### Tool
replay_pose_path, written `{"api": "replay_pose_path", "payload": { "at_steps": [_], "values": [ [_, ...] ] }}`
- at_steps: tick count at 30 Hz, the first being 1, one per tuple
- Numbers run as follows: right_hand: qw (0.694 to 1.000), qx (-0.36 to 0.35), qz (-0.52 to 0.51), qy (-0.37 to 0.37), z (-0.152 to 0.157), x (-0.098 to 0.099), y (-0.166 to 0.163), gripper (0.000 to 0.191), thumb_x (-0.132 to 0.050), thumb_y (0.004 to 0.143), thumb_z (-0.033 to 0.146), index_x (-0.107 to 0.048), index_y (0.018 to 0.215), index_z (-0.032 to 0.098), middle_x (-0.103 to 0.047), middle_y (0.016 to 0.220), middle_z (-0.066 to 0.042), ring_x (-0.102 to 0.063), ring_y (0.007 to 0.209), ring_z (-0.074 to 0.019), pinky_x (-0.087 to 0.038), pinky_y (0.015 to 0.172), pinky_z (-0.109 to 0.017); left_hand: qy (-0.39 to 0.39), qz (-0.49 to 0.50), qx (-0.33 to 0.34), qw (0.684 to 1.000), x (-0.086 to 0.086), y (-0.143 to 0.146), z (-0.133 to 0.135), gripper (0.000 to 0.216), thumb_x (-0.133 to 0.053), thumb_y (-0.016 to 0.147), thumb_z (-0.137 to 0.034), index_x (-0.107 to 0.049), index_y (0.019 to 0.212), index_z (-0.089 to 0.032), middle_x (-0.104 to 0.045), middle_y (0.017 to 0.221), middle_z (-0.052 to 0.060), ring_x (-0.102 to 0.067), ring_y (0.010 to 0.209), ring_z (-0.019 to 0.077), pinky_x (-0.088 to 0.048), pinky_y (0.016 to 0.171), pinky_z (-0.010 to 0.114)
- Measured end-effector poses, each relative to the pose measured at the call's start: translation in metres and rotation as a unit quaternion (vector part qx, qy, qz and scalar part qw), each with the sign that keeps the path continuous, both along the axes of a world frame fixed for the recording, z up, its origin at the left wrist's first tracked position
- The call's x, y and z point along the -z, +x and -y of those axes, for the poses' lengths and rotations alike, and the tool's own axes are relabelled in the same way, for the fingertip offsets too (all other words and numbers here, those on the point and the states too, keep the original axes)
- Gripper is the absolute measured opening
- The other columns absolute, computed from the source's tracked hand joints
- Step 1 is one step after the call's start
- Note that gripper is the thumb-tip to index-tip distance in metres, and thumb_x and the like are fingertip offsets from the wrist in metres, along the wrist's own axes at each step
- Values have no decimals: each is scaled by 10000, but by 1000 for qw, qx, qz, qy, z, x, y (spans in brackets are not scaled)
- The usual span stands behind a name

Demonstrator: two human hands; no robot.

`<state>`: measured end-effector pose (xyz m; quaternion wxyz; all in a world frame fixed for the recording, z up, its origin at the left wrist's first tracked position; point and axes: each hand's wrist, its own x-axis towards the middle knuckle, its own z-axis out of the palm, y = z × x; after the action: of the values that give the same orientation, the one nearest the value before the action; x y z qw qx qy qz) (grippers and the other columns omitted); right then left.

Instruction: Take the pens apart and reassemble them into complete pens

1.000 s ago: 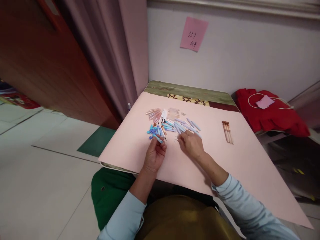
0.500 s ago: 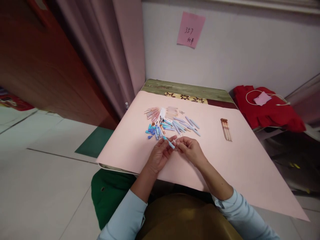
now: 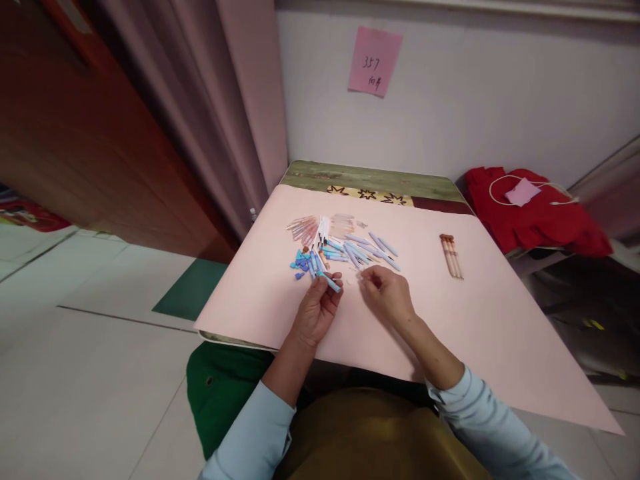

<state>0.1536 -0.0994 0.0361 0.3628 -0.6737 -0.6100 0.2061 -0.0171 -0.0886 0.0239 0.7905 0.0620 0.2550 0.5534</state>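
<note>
My left hand (image 3: 316, 311) is closed around a light blue pen part (image 3: 331, 283), which sticks out between thumb and fingers. My right hand (image 3: 389, 294) rests on the pink sheet (image 3: 480, 320) beside it, fingertips pinched on something too small to name. Just beyond both hands lies a heap of pen parts (image 3: 334, 245): blue caps at the left, pale blue barrels at the right, white refills and pinkish clear tubes behind. The two hands are a few centimetres apart.
A few brown assembled pens (image 3: 451, 255) lie together to the right on the sheet. A red cloth (image 3: 535, 213) with a white cable and a pink slip sits at the right. A pink note (image 3: 375, 61) hangs on the wall; curtain and door stand at the left.
The hands met over the sheet with the blue part between them half a second ago. Now they have drawn apart, and my right hand has shifted right toward the pile.
</note>
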Motion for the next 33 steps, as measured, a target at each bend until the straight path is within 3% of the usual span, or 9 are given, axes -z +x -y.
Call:
{"api": "replay_pose_path", "payload": {
  "at_steps": [5,10,13,15,19,23,28,30,33],
  "values": [
    [986,-22,156,54,-7,16,-6,166,-554,860,233,-718,884,248,-717,943,-22,-631,860,-172,-428,722,-262,-13,12,-16,1000,1,0,-3,85,-584,892,-125,-658,917,-94,-719,934,93,-697,746,114,-603,703,209],
    [981,-25,174,82,-9,15,-12,192,-551,896,271,-741,920,265,-704,965,-35,-611,902,-180,-416,703,-262,-7,11,-3,1000,1,-1,-2,83,-595,888,-136,-659,925,-97,-719,945,92,-700,755,119,-604,696,211],
    [995,-17,50,80,-4,1,-15,214,-563,891,334,-748,959,248,-705,931,-38,-605,790,-169,-431,704,-278,-5,7,0,1000,0,-1,-2,77,-611,878,-136,-663,920,-100,-720,945,91,-700,756,119,-601,699,208],
    [995,-34,-89,31,-1,-8,-21,263,-588,868,416,-754,918,218,-701,824,-34,-579,685,-155,-439,664,-277,1,0,2,1000,1,0,-2,74,-621,870,-137,-667,913,-99,-721,942,92,-699,752,119,-599,706,209],
    [934,-45,-339,-102,0,-12,-33,349,-695,737,506,-744,805,167,-651,649,-22,-468,527,-114,-373,511,-248,16,-8,7,1000,3,2,-1,70,-636,856,-136,-673,901,-96,-724,914,86,-697,740,120,-599,717,216],
    [889,-15,-439,-128,0,-10,-36,345,-767,641,474,-710,740,149,-572,552,10,-357,467,-75,-282,451,-224,20,-8,17,1000,3,2,0,64,-622,864,-127,-667,898,-96,-731,923,94,-704,750,128,-602,733,235],
    [954,2,-300,14,15,-25,-33,279,-719,729,449,-699,815,184,-615,653,-8,-449,542,-112,-379,517,-251,-42,74,-27,996,-7,-1,-2,166,-491,953,-144,-651,922,-113,-735,954,81,-712,887,131,-588,819,236],
    [978,-25,-195,76,22,-34,-36,219,-686,782,418,-702,825,204,-627,690,-18,-481,570,-127,-410,547,-265,-70,96,-59,991,-12,0,0,189,-464,967,-143,-651,940,-129,-736,870,48,-715,849,111,-587,790,210],
    [985,-65,-66,146,30,-45,-43,154,-631,849,357,-705,825,224,-644,718,-24,-524,591,-132,-445,590,-271,-87,98,-57,990,-20,4,7,160,-505,955,-174,-656,936,-123,-730,783,32,-710,737,97,-581,706,179]
  ]
}}
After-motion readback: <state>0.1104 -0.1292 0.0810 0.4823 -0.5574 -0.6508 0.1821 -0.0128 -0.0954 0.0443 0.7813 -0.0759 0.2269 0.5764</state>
